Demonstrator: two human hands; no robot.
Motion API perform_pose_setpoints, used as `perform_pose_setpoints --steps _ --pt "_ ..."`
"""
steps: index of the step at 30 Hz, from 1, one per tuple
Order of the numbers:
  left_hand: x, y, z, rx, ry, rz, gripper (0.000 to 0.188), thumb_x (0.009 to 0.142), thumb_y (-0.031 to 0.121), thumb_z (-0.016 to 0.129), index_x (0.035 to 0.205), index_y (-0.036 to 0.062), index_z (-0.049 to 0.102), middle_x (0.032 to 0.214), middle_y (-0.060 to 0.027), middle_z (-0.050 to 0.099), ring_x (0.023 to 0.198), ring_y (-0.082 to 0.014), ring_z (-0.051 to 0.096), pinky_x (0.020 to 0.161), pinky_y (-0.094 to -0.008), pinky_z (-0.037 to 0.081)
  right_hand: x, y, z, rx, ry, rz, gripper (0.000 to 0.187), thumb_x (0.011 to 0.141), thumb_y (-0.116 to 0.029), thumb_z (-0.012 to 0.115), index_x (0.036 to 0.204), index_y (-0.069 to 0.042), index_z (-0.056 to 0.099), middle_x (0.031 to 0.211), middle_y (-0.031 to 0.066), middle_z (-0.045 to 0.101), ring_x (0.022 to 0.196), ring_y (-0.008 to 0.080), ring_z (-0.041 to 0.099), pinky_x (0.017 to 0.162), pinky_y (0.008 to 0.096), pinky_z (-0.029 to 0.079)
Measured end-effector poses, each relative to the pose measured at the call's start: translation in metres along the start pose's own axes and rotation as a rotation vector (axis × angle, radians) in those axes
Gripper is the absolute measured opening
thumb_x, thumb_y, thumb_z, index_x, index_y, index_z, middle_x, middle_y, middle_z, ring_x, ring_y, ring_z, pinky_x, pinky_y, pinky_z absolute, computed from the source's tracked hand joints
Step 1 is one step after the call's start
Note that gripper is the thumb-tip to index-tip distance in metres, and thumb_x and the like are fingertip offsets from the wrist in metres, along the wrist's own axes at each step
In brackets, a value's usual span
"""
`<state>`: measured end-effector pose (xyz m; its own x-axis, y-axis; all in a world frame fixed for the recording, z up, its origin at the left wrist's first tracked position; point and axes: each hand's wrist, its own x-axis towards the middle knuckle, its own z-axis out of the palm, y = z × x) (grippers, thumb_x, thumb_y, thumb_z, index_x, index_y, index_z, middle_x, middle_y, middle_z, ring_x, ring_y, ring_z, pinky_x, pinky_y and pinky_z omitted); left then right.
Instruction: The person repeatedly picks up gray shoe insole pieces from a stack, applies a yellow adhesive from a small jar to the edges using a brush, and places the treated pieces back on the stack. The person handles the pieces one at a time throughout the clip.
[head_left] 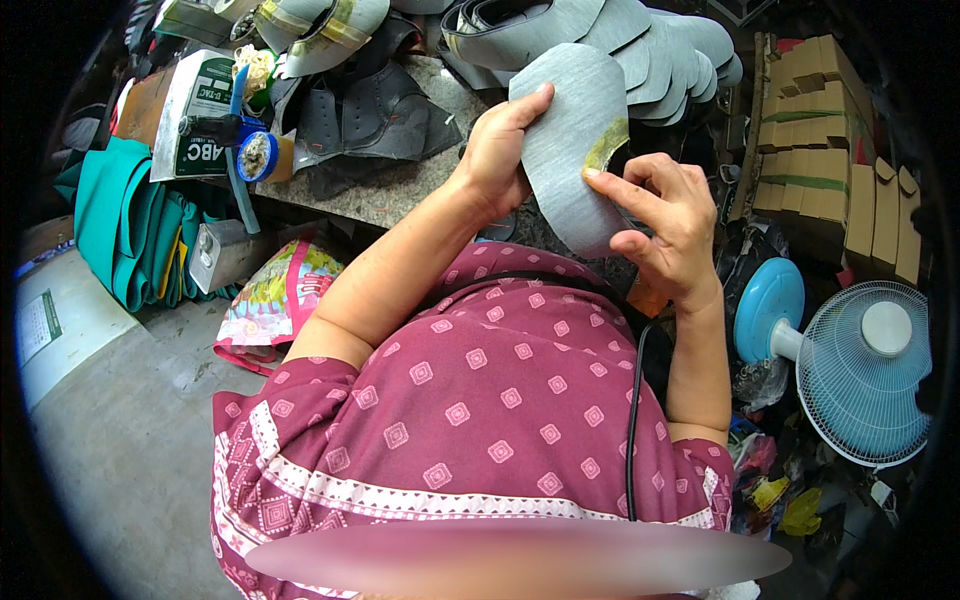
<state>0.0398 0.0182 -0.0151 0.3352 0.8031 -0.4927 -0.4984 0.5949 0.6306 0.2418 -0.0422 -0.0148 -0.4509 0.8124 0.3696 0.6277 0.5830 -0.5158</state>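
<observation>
Head view, biggest things first: a mottled grey table (pixel 385 198) stands in front of my lap, near enough, I'd judge, to keep everything in reach. Beyond my hands, grey layers overlap in a fanned stack (pixel 660 65), a spread that probably lets each be lifted singly. To the left sits a dark shoe upper (pixel 375 115), likely set aside to leave space before me. The grey piece (pixel 565 105) is held up in the air above my lap, its inward-curving edge toward my right. My left hand (pixel 500 150) clasps its left side, thumb on top, seemingly to steady it. My right hand (pixel 665 210) brings an index fingertip to that curved edge; whether fingers grip from beneath, I can't tell. Smallest is the yellowish patch (pixel 605 143) along the edge, turned upward, perhaps so I see it.
</observation>
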Motion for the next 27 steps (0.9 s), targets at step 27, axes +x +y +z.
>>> perform_pose_setpoints --steps 27 --pt "0.004 0.005 -0.005 -0.024 0.017 -0.011 0.045 0.102 0.03 0.049 0.133 -0.0029 0.049 0.121 -0.0186 0.063 0.108 -0.0295 0.065 0.096 -0.0438 0.052 0.0 0.006 -0.004 0.291 0.171 0.116 0.067 0.094 -0.067 0.037 0.115 -0.015 0.073 0.09 0.0073 0.059 0.072 0.0214 0.054 0.066 0.0334 0.042"
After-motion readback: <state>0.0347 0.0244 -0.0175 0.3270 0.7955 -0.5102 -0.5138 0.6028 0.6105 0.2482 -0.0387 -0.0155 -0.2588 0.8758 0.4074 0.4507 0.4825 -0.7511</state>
